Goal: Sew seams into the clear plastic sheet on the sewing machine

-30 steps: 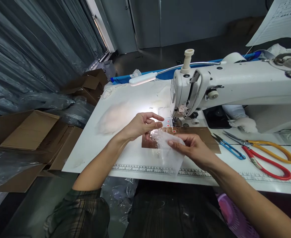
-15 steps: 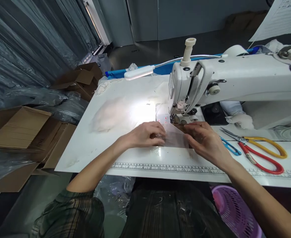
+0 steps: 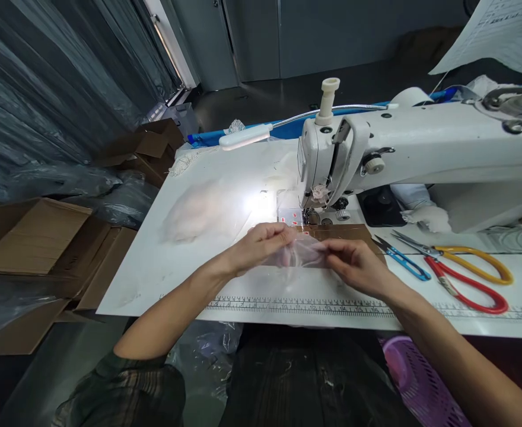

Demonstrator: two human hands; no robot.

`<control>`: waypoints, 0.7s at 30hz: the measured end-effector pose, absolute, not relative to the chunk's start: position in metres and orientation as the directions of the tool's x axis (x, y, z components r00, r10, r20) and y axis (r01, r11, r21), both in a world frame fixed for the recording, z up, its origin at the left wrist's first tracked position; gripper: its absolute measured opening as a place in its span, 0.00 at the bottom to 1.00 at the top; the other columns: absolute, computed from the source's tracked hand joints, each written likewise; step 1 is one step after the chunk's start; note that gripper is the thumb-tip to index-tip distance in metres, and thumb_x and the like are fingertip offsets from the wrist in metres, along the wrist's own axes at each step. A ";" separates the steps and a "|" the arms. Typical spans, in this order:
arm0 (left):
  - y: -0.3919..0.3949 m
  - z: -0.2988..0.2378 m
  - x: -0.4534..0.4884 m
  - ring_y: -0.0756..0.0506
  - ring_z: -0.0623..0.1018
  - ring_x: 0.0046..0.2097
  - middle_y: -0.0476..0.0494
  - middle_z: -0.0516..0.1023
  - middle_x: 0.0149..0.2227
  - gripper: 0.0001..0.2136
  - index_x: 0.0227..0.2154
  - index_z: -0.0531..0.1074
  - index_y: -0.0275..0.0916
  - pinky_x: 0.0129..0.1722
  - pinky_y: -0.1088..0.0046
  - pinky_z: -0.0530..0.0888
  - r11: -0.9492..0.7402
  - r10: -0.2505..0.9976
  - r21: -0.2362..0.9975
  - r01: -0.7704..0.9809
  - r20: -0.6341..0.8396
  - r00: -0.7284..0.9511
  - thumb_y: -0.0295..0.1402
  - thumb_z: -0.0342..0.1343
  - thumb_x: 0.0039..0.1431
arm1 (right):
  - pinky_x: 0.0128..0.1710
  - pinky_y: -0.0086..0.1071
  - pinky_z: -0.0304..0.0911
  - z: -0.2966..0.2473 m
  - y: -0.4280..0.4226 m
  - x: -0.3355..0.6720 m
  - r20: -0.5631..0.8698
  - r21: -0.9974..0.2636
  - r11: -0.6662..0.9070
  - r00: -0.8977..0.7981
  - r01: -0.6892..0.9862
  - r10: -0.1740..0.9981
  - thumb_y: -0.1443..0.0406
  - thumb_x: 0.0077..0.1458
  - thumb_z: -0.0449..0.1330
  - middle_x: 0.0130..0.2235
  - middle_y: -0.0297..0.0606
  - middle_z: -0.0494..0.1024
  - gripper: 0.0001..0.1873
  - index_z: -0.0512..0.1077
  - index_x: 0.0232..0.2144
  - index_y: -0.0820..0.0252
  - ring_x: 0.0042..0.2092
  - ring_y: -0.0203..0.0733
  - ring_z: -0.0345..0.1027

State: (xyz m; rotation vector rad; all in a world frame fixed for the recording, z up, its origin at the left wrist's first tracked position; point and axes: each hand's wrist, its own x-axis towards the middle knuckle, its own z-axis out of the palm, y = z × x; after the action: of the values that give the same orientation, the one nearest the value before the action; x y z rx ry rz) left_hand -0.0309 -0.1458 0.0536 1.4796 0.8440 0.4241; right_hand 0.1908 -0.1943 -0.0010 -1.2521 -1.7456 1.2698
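Observation:
A piece of sheer, pale fabric is stretched between my hands just in front of the sewing machine. My left hand pinches its left side, thumb and fingers together. On the right, my right hand grips the edge between thumb and fingertips. Behind the fabric, a brown strip lies on the machine bed below the presser foot. Close to my right hand rest blue thread snips and large scissors with one red and one yellow handle.
A printed ruler runs along the table's front edge. A lit lamp on a bendable neck shines over a blurred, pale sheer heap. Cardboard boxes stand at the left. A purple basket sits below the table at right.
My right hand has drawn back from the brown strip, uncovering it, and now pinches the fabric. The fabric has been gathered between my hands. My view has shifted slightly.

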 end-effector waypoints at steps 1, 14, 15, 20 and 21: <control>-0.143 0.054 -0.034 0.53 0.73 0.28 0.49 0.73 0.24 0.18 0.27 0.68 0.35 0.31 0.78 0.70 0.115 0.753 0.965 0.237 -0.240 0.613 0.46 0.52 0.63 | 0.40 0.37 0.68 -0.003 -0.191 0.192 -0.077 -0.946 0.026 -0.302 0.323 0.950 0.64 0.58 0.52 0.35 0.37 0.79 0.17 0.75 0.46 0.58 0.38 0.43 0.72; -0.128 0.078 -0.054 0.47 0.78 0.41 0.40 0.79 0.37 0.15 0.34 0.74 0.34 0.42 0.70 0.75 -0.203 0.807 0.950 0.237 0.025 0.590 0.44 0.56 0.61 | 0.24 0.31 0.60 0.006 -0.174 0.156 0.000 -0.836 0.113 -0.206 0.536 0.979 0.59 0.57 0.54 0.21 0.32 0.71 0.12 0.73 0.30 0.58 0.23 0.36 0.63; -0.129 0.083 -0.059 0.47 0.78 0.42 0.41 0.80 0.38 0.14 0.33 0.75 0.35 0.44 0.69 0.75 -0.282 0.789 0.934 0.220 0.095 0.606 0.42 0.56 0.61 | 0.27 0.33 0.63 0.003 -0.176 0.158 0.119 -0.821 0.170 -0.127 0.545 0.985 0.60 0.58 0.54 0.24 0.34 0.74 0.11 0.73 0.33 0.58 0.25 0.37 0.66; -0.149 0.081 -0.077 0.47 0.78 0.43 0.44 0.80 0.40 0.07 0.35 0.77 0.40 0.47 0.68 0.74 -0.512 0.528 0.817 0.264 0.057 0.847 0.34 0.55 0.63 | 0.45 0.40 0.67 -0.013 -0.201 0.182 0.516 -0.535 0.548 -0.266 0.642 0.815 0.67 0.57 0.55 0.49 0.46 0.75 0.10 0.72 0.41 0.57 0.49 0.46 0.70; -0.154 0.075 -0.078 0.47 0.78 0.43 0.44 0.80 0.40 0.06 0.36 0.77 0.40 0.46 0.68 0.74 -0.544 0.475 0.783 0.302 -0.009 0.880 0.34 0.56 0.62 | 0.46 0.42 0.66 -0.017 -0.207 0.188 0.466 -0.505 0.573 -0.356 0.645 0.810 0.68 0.57 0.54 0.49 0.46 0.75 0.10 0.72 0.41 0.57 0.50 0.47 0.70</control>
State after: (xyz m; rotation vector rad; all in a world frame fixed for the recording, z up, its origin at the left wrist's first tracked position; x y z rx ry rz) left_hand -0.0783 -0.1545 0.0754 2.1848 0.5574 0.2575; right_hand 0.1882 -0.2070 -0.0167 -1.1563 -2.1100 0.3058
